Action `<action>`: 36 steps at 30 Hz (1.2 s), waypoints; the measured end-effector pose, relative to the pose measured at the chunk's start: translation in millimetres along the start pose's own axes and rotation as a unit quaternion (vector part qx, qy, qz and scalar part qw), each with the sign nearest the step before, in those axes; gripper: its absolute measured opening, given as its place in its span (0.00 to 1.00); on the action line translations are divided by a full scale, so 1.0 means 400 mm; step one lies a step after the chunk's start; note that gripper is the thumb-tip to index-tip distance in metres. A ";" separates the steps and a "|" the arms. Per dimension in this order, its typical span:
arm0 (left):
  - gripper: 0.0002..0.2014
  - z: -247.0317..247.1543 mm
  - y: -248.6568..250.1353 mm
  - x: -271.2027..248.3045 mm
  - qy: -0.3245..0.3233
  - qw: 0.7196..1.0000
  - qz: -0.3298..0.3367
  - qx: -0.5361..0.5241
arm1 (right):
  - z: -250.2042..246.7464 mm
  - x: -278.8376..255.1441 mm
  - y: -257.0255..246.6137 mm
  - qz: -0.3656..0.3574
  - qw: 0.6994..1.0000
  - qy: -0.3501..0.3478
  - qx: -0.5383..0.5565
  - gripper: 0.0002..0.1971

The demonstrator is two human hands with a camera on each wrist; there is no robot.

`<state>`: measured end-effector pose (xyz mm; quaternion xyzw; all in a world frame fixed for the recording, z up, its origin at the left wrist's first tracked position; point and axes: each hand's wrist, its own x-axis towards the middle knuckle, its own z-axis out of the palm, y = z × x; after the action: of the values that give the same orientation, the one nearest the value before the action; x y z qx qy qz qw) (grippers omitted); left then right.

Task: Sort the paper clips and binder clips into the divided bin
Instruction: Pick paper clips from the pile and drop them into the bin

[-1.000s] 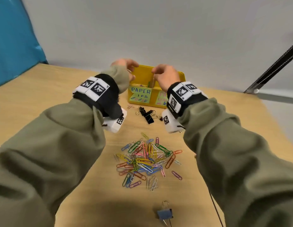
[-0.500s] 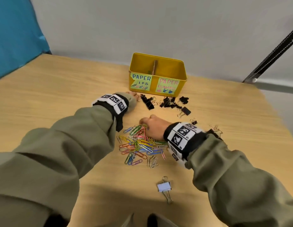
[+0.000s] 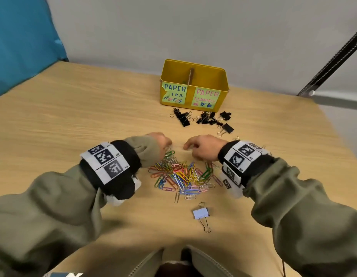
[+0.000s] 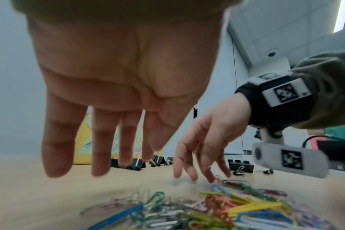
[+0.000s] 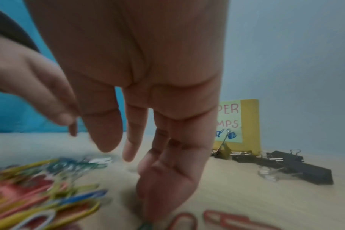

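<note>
Two notes on the yellow bin [image 3: 194, 76] at the far edge of the surface [image 3: 73, 120]: the left one reads "PAPER" over a torn "IPS", the right one "PAPER CLAMPS"; one divider splits the bin into two compartments; pale wood surface, grey wall behind, blue panel at the far left corner; black binder clips [image 3: 203, 118] lie clustered just in front of the bin, too tangled to count; one pale blue binder clip [image 3: 201, 213] sits alone toward the near edge; coloured paper clips [image 3: 183, 174] heaped mid-surface, dozens; left hand [image 3: 159, 141] and right hand [image 3: 203, 146] both over the heap's far side, fingers loosely spread downward, holding nothing.
</note>
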<state>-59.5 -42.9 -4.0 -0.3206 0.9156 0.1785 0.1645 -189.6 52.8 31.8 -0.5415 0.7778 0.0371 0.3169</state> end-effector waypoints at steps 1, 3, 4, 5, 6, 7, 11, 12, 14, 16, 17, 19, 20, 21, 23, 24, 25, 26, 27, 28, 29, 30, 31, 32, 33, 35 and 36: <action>0.28 -0.004 -0.001 -0.002 0.020 1.000 -0.001 -0.006 | 0.017 -0.002 -0.006 -0.005 1.000 -0.012 -0.026 0.22; 0.30 0.012 -0.007 -0.006 0.014 1.000 0.012 0.002 | 0.050 -0.008 -0.016 -0.016 0.998 -0.045 -0.049 0.24; 0.30 0.028 -0.006 -0.012 -0.006 0.999 0.025 0.021 | 0.061 -0.015 -0.016 -0.022 0.997 -0.057 -0.047 0.25; 0.28 0.044 -0.004 -0.021 -0.019 0.999 0.035 0.035 | 0.061 -0.025 -0.013 -0.028 0.997 -0.058 -0.045 0.25; 0.28 0.056 0.000 -0.029 -0.015 0.998 0.042 0.037 | 0.056 -0.038 -0.003 -0.027 0.998 -0.049 -0.041 0.25; 0.30 0.062 0.001 -0.039 -0.002 0.999 0.043 0.023 | 0.051 -0.052 0.011 -0.018 0.999 -0.033 -0.033 0.26; 0.49 0.064 -0.016 -0.080 -0.002 1.000 0.013 -0.002 | 0.058 -0.107 0.081 0.096 0.994 -0.014 -0.044 0.42; 0.53 0.064 -0.018 -0.087 -0.012 1.000 -0.004 0.015 | 0.070 -0.115 0.091 0.116 0.992 -0.019 -0.055 0.45; 0.55 0.067 -0.003 -0.092 -0.029 0.998 -0.024 0.043 | 0.100 -0.113 0.090 0.126 0.991 -0.011 -0.043 0.45; 0.51 0.075 0.029 -0.087 -0.030 0.998 -0.026 0.041 | 0.121 -0.099 0.071 0.102 0.995 0.002 -0.019 0.40; 0.49 0.078 0.048 -0.086 -0.024 0.999 -0.023 0.038 | 0.126 -0.090 0.059 0.087 0.996 0.003 -0.009 0.37; 0.45 0.085 0.080 -0.084 -0.020 0.999 -0.021 0.030 | 0.125 -0.076 0.043 0.063 0.998 0.001 0.014 0.34; 0.45 0.089 0.089 -0.081 -0.022 0.999 -0.025 0.025 | 0.123 -0.070 0.039 0.054 0.998 -0.002 0.025 0.36; 0.44 0.088 0.097 -0.078 -0.024 0.999 -0.032 0.019 | 0.121 -0.067 0.037 0.047 0.998 -0.003 0.030 0.41; 0.40 0.083 0.105 -0.071 -0.028 0.998 -0.054 0.007 | 0.122 -0.067 0.030 0.045 0.999 0.003 0.016 0.49; 0.37 0.081 0.105 -0.068 -0.032 0.997 -0.065 -0.002 | 0.129 -0.066 0.025 0.046 0.999 0.011 0.002 0.50; 0.36 0.078 0.106 -0.068 -0.036 0.997 -0.069 -0.014 | 0.136 -0.063 0.019 0.045 0.999 0.022 -0.013 0.49; 0.34 0.077 0.107 -0.067 -0.039 0.997 -0.069 -0.020 | 0.142 -0.059 0.015 0.042 0.998 0.032 -0.025 0.46; 0.32 0.077 0.107 -0.065 -0.038 0.997 -0.068 -0.017 | 0.143 -0.054 0.011 0.038 0.998 0.036 -0.028 0.43; 0.29 0.078 0.105 -0.064 -0.033 0.997 -0.063 -0.006 | 0.141 -0.048 0.009 0.036 0.998 0.034 -0.026 0.39; 0.27 0.075 0.107 -0.062 -0.030 0.998 -0.056 0.002 | 0.137 -0.043 0.008 0.031 0.999 0.028 -0.026 0.36; 0.25 0.073 0.106 -0.056 -0.031 0.998 -0.046 0.007 | 0.130 -0.040 0.008 0.023 0.999 0.021 -0.031 0.33; 0.22 0.074 0.102 -0.050 -0.035 0.998 -0.047 -0.005 | 0.123 -0.037 0.008 0.013 0.999 0.020 -0.041 0.30; 0.20 0.072 0.099 -0.041 -0.039 0.998 -0.050 -0.020 | 0.117 -0.035 0.010 0.005 0.999 0.023 -0.044 0.27; 0.19 0.066 0.093 -0.037 -0.036 0.998 -0.046 -0.034 | 0.112 -0.033 0.012 0.000 0.999 0.027 -0.035 0.24; 0.18 0.058 0.069 -0.028 -0.027 0.998 -0.034 -0.052 | 0.106 -0.027 0.023 0.013 0.999 0.027 0.038 0.15; 0.18 0.060 0.052 -0.022 -0.021 0.998 -0.031 -0.057 | 0.104 -0.024 0.033 0.028 0.995 0.023 0.092 0.10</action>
<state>-62.1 -12.7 -16.7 -0.3538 0.8899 0.2319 0.1707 -180.1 82.7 0.2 -0.4885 0.8000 -0.0381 0.3464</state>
